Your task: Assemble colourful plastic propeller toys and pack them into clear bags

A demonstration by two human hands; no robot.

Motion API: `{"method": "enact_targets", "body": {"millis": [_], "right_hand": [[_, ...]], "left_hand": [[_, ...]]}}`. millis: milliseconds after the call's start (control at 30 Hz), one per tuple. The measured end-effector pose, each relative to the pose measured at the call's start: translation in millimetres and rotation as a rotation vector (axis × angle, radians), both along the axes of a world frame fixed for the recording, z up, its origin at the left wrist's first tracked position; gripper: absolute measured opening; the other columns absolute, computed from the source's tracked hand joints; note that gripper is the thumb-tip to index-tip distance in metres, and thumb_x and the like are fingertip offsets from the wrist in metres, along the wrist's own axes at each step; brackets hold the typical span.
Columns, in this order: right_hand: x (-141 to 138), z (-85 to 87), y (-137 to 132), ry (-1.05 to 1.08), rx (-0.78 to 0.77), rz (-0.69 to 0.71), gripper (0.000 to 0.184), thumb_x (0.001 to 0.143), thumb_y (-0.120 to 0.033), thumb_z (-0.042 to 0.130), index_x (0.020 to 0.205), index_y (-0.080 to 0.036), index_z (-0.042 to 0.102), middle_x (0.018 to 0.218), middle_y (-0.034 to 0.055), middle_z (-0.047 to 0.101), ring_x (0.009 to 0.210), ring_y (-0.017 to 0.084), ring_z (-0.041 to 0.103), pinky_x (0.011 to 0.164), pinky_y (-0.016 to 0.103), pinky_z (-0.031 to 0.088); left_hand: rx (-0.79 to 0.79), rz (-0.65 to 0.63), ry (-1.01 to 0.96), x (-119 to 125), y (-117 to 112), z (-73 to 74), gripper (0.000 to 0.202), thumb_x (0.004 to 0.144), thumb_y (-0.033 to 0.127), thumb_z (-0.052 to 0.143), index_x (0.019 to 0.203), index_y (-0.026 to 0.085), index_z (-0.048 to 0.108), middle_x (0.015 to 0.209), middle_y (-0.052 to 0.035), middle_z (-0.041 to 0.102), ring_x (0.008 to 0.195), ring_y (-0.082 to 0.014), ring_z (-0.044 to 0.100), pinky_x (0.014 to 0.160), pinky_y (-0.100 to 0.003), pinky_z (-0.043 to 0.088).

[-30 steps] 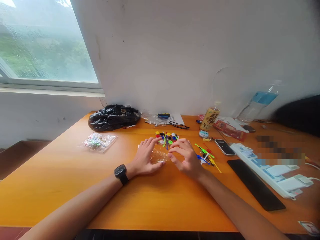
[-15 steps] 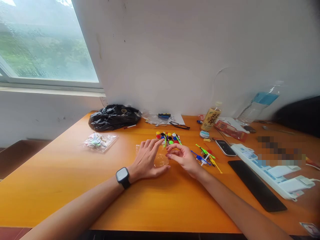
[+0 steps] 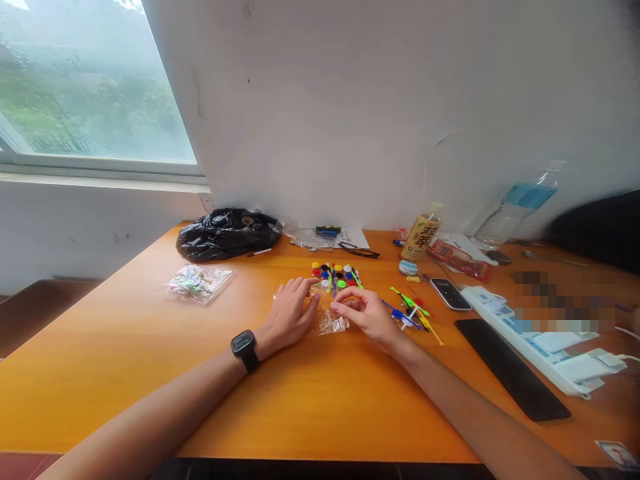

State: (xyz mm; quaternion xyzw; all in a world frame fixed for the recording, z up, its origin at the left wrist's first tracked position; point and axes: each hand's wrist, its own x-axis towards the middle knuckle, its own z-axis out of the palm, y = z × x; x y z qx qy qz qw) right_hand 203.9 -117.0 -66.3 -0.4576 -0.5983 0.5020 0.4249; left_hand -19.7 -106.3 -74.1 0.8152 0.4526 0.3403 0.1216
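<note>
A clear plastic bag (image 3: 331,323) lies crinkled on the wooden table between my hands. My left hand (image 3: 289,315), a dark watch on its wrist, rests over the bag's left part with fingers stretched out. The thumb and fingertips of my right hand (image 3: 367,317) are pinched together at the bag's right edge. Just beyond the bag sit small round plastic pieces (image 3: 341,284) in several colours, with thin sticks among them. Right of my right hand is a loose heap of coloured plastic sticks (image 3: 413,315).
To the left lies a filled clear bag (image 3: 197,283), with a black plastic bag (image 3: 227,235) behind it. On the right are a drink bottle (image 3: 421,237), a phone (image 3: 451,294), a black flat strip (image 3: 510,370) and a white power strip (image 3: 530,343). Glasses (image 3: 359,251) lie near the wall.
My left hand has shifted slightly left and its thumb has drawn back toward its fingers, uncovering more of the crinkled bag. My right hand stays nearly in place.
</note>
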Motion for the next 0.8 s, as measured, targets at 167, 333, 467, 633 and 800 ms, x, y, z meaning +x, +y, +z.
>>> {"method": "enact_targets", "body": {"millis": [167,333,467,633,800], "right_hand": [[3,-8.9,7,-0.026,0.069,-0.024,0.021,0.085,-0.039,0.078,0.097,-0.022,0.075,0.098,0.0067,0.074,0.09,0.024,0.074,0.085,0.039,0.058],[6,-5.7,10,-0.089,0.159,0.037,0.021,0.091,-0.038,0.071,0.1,-0.022,0.081,0.115,0.0088,0.067,0.1,0.022,0.068,0.09,0.037,0.056],[9,-0.5,6,-0.164,0.081,0.25,0.026,0.093,-0.043,0.072,0.109,-0.025,0.083,0.111,0.0072,0.068,0.098,0.021,0.065,0.086,0.034,0.053],[7,-3.5,5,-0.193,0.135,0.297,0.029,0.09,-0.048,0.077,0.103,-0.024,0.084,0.104,0.0057,0.063,0.084,0.017,0.059,0.075,0.03,0.049],[1,-11.0,5,-0.137,0.215,0.192,0.032,0.083,-0.052,0.084,0.095,-0.022,0.084,0.097,0.0035,0.059,0.073,0.013,0.051,0.062,0.028,0.041]], "left_hand": [[-0.03,0.034,-0.141,1,4,-4.4,0.028,0.11,0.033,0.04,0.129,0.025,0.06,0.114,-0.0062,0.071,0.108,-0.0233,0.064,0.097,-0.042,0.046],[-0.048,0.004,-0.212,1,4,-5.4,0.029,0.11,0.032,0.039,0.129,0.025,0.06,0.101,-0.0041,0.07,0.096,-0.0214,0.064,0.091,-0.04,0.048],[-0.102,-0.067,-0.273,1,2,-2.6,0.031,0.109,0.035,0.039,0.129,0.024,0.06,0.095,-0.0039,0.069,0.088,-0.0204,0.064,0.085,-0.037,0.05],[-0.175,-0.17,-0.283,3,-4,3.1,0.035,0.11,0.037,0.037,0.132,0.023,0.06,0.092,-0.004,0.07,0.084,-0.0201,0.064,0.083,-0.036,0.052],[-0.147,-0.203,-0.24,1,-8,6.8,0.042,0.108,0.047,0.044,0.141,0.024,0.054,0.118,-0.0095,0.069,0.108,-0.0246,0.063,0.099,-0.043,0.05]]}}
